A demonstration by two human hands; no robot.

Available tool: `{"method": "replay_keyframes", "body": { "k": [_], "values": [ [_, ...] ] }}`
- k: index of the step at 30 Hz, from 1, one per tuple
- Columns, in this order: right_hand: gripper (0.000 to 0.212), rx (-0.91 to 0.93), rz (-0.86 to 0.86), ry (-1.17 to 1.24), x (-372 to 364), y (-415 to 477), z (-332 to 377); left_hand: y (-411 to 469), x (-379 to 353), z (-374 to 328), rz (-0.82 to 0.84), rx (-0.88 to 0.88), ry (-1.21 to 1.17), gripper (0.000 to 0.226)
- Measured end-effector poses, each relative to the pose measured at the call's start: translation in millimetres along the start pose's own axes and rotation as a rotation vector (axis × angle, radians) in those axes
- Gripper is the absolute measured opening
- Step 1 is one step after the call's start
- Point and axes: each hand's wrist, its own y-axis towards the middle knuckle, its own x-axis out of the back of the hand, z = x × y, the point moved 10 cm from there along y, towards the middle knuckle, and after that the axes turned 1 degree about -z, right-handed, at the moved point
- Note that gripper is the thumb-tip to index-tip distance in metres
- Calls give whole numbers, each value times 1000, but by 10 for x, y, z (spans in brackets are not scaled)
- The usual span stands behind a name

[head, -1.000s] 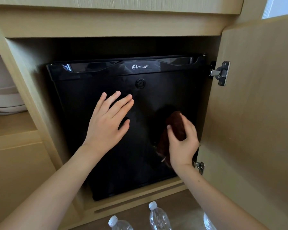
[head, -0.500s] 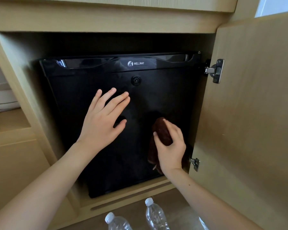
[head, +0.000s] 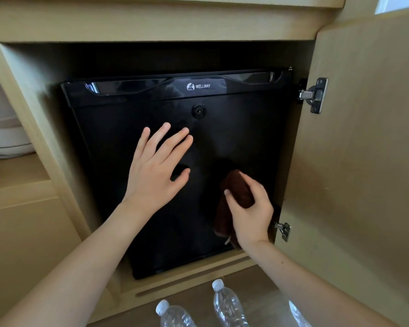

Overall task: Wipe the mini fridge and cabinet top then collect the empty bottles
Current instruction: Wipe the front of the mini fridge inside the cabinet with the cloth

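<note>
Brown cloth (head: 237,194) is bunched in the right hand (head: 250,213), fingers curled round it, against the black fridge (head: 234,138) door. Left hand (head: 156,168) rests flat there, fingers spread. 2 bottles (head: 227,303) stand below.

Left hand (head: 155,175): bare; five slim fingers (head: 175,143), nails short and rounded.
Right hand (head: 250,213): bare; short, rounded thumbnail showing at the left side of the grip; smooth knuckles.
Left forearm (head: 80,267): bare and slender from the wrist back to the picture's edge.
Right forearm (head: 316,286): bare from the grip's wrist back to the picture's edge; one tiny dark spot just behind the wrist.
</note>
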Motion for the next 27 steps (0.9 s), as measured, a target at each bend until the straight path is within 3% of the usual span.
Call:
{"method": "replay_keyframes", "body": {
  "k": [5, 11, 16, 22, 27],
  "values": [
    [43, -109, -191, -7, 230, 143, -149, -41, -60, -30, 57, -35, 67, 66],
    [40, 39, 49, -82, -54, -64, -32, -39, -72, -37, 48, -30, 78, 66],
    [41, -98, -222, -45, 308, 165, -228, -46, -72, -27, 52, -39, 72, 65],
    [43, 32, 16, -84, 104, 41, -140, -44, -75, -46, 36, -42, 80, 64],
    [41, -111, -228, -72, 459, 230, -367, -36, -69, -41, 42, -37, 87, 63]
  ]
}}
